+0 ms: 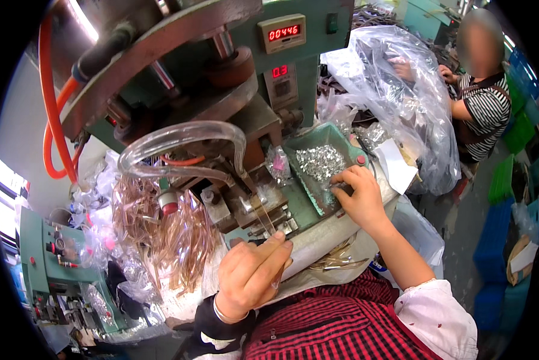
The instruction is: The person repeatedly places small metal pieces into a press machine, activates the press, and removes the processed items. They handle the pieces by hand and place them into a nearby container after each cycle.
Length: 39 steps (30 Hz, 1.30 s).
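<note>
My left hand (252,277) is closed, with thumb and fingers pinching a clear plastic strip (264,217). The strip's far end reaches into the small metal die (274,210) of a press. Part of the strip also hangs below my fingers. My right hand (362,195) is at the right side of a green metal tray (296,144), its thumb and forefinger drawn together. Whatever those fingertips hold, if anything, is too small to tell. Small shiny metal pieces (320,162) lie heaped in the tray.
The green press (239,102) stands ahead, with a clear hose (182,129) looping before it. Bundled translucent brown strips (167,234) lie to the left. A red button (360,160) sits beside the tray. Across a large plastic bag (395,90), a person (485,108) works at the right.
</note>
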Each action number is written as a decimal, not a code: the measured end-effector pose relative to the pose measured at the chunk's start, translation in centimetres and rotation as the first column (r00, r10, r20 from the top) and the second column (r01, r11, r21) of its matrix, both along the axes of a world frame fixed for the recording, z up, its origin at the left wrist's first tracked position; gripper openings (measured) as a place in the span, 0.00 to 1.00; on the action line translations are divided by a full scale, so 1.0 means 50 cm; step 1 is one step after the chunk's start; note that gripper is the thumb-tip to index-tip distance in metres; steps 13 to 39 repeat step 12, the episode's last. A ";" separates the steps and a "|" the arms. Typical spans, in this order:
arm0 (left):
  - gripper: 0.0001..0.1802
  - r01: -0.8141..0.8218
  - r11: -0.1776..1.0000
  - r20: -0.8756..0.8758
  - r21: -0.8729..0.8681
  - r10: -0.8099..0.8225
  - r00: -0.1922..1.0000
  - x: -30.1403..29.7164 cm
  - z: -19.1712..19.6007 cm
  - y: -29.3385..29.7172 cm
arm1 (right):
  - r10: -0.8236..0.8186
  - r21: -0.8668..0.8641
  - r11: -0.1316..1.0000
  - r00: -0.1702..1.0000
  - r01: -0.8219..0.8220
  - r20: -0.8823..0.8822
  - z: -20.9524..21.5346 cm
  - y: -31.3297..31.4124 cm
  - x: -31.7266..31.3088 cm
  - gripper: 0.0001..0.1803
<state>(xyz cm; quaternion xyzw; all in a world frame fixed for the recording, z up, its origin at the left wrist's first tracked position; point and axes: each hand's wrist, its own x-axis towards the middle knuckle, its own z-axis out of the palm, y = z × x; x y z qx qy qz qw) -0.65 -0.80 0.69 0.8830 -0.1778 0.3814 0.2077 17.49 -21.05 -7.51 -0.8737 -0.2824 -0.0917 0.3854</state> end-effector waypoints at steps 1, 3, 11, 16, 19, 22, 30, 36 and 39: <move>0.20 -0.016 1.000 -0.002 -0.001 0.016 1.000 -0.003 -0.002 -0.001 | 0.001 -0.016 1.000 1.000 -0.001 0.030 0.003 0.008 -0.004 0.06; 0.20 -0.042 0.999 -0.021 -0.009 0.042 0.999 -0.020 -0.011 -0.001 | 0.023 -0.058 0.998 0.981 -0.012 0.191 -0.025 0.016 0.008 0.06; 0.14 -0.763 0.642 0.168 0.080 0.745 0.645 -0.215 -0.004 0.099 | -0.077 0.171 0.982 0.997 0.079 -0.013 -0.061 0.016 0.001 0.05; 0.16 -0.779 0.627 0.152 -0.020 0.772 0.618 -0.242 0.007 0.152 | -0.064 0.167 0.984 0.998 0.065 -0.013 -0.063 0.018 0.000 0.05; 0.16 -0.779 0.627 0.152 -0.020 0.772 0.618 -0.242 0.007 0.152 | -0.064 0.167 0.984 0.998 0.065 -0.013 -0.063 0.018 0.000 0.05; 0.16 -0.779 0.627 0.152 -0.020 0.772 0.618 -0.242 0.007 0.152 | -0.064 0.167 0.984 0.998 0.065 -0.013 -0.063 0.018 0.000 0.05; 0.16 -0.779 0.627 0.152 -0.020 0.772 0.618 -0.242 0.007 0.152 | -0.064 0.167 0.984 0.998 0.065 -0.013 -0.063 0.018 0.000 0.05; 0.16 -0.779 0.627 0.152 -0.020 0.772 0.618 -0.242 0.007 0.152 | -0.064 0.167 0.984 0.998 0.065 -0.013 -0.063 0.018 0.000 0.05; 0.16 -0.779 0.627 0.152 -0.020 0.772 0.618 -0.242 0.007 0.152 | -0.064 0.167 0.984 0.998 0.065 -0.013 -0.063 0.018 0.000 0.05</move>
